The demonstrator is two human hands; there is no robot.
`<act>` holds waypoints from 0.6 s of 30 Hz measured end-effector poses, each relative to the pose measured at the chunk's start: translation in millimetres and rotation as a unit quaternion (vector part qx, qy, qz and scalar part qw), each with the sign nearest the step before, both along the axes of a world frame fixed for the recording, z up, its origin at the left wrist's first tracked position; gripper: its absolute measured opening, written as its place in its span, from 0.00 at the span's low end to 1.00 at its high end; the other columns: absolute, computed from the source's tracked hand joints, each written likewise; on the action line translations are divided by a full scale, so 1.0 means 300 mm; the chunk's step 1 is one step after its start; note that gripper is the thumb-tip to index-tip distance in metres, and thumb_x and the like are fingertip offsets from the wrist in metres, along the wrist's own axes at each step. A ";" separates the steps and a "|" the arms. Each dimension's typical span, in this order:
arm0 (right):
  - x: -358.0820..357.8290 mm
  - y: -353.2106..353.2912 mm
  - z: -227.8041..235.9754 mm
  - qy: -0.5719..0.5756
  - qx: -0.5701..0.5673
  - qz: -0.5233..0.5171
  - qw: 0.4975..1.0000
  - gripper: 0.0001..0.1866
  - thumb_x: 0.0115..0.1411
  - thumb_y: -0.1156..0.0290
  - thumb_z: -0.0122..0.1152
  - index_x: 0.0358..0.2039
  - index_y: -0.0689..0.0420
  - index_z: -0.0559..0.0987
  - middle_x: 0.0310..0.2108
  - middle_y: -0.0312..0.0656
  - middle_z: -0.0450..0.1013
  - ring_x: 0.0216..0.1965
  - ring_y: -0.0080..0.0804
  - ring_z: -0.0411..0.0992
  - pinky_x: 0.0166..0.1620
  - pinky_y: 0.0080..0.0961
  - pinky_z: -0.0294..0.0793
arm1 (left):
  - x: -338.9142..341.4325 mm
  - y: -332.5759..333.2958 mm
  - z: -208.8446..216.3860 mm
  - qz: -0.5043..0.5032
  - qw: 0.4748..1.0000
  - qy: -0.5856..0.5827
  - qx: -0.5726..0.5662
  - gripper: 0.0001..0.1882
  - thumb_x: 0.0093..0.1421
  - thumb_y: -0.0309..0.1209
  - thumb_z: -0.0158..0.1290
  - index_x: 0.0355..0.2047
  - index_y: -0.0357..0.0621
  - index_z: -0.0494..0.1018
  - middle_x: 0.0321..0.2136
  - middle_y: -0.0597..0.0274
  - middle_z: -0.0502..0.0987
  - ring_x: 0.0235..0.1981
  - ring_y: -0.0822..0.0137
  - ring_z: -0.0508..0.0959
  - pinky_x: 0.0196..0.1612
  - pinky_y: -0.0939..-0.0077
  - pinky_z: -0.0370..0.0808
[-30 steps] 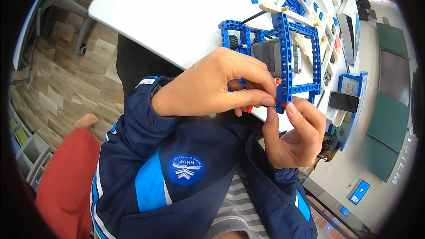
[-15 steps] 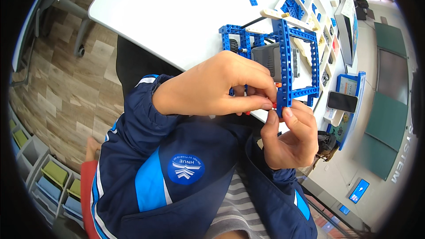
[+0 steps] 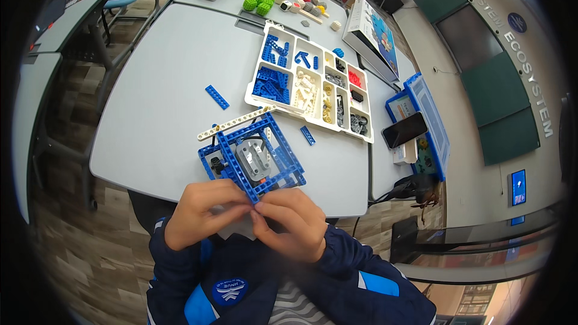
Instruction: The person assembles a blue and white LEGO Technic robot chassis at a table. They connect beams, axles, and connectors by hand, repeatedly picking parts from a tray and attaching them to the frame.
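Observation:
A model built of blue studded beams (image 3: 237, 167) stands at the table's near edge, with a grey motor-like block (image 3: 255, 159) inside its frame. A long white beam (image 3: 236, 123) lies across its far side. At the frame's nearest corner my two hands meet. My left hand (image 3: 208, 212) is closed there, fingers bent and thumb pressed in; whatever it pinches is hidden. My right hand (image 3: 293, 222) pinches the end of the blue beam between thumb and forefinger, its other fingers curled below the frame.
Beyond the model lies a white sorting tray (image 3: 248, 97) of blue, white, red and grey pieces. Two loose blue plates (image 3: 217, 97) (image 3: 307, 135) lie on the white table (image 3: 150, 102). At the right, a phone (image 3: 404, 130) rests by a blue bin (image 3: 430, 120).
The view has swung, so the hands and model appear lower and farther left, and more of the table shows. Small red parts seen by my fingers earlier are hidden now. Both hands stay at the frame's corner.

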State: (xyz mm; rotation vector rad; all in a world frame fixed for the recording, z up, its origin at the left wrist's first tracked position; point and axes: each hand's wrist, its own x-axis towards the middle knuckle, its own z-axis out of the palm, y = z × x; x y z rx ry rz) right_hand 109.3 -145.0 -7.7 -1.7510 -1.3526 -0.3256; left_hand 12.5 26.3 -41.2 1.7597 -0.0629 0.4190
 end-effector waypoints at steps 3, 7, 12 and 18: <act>0.001 0.003 0.004 -0.020 0.007 0.008 1.000 0.13 0.41 0.85 0.73 0.30 0.62 0.82 0.30 0.44 0.78 0.28 0.36 0.79 0.31 0.25 0.79 | -0.001 -0.004 -0.014 -0.001 1.000 0.009 -0.018 0.06 0.55 0.21 0.61 0.34 0.35 0.80 0.30 0.57 0.82 0.31 0.61 0.82 0.35 0.75 0.77; -0.002 0.008 0.019 -0.027 0.005 0.001 1.000 0.13 0.41 0.86 0.72 0.29 0.62 0.81 0.28 0.43 0.78 0.27 0.35 0.78 0.29 0.25 0.78 | 0.006 -0.003 -0.015 -0.009 0.998 0.028 -0.048 0.05 0.55 0.19 0.61 0.33 0.34 0.79 0.29 0.55 0.81 0.29 0.62 0.82 0.33 0.75 0.77; -0.006 0.014 0.030 -0.029 -0.007 0.000 1.000 0.13 0.40 0.86 0.71 0.28 0.62 0.81 0.27 0.42 0.77 0.26 0.35 0.77 0.29 0.25 0.77 | 0.007 0.001 -0.006 -0.010 0.999 0.020 -0.039 0.05 0.55 0.18 0.60 0.33 0.33 0.79 0.28 0.54 0.80 0.28 0.63 0.82 0.32 0.75 0.77; -0.010 0.019 0.029 -0.027 -0.008 -0.015 1.000 0.13 0.40 0.85 0.72 0.29 0.61 0.81 0.28 0.41 0.78 0.27 0.35 0.78 0.29 0.25 0.78 | 0.000 0.008 0.001 -0.001 1.000 0.000 -0.001 0.06 0.55 0.18 0.61 0.33 0.33 0.79 0.28 0.55 0.80 0.28 0.63 0.83 0.32 0.75 0.77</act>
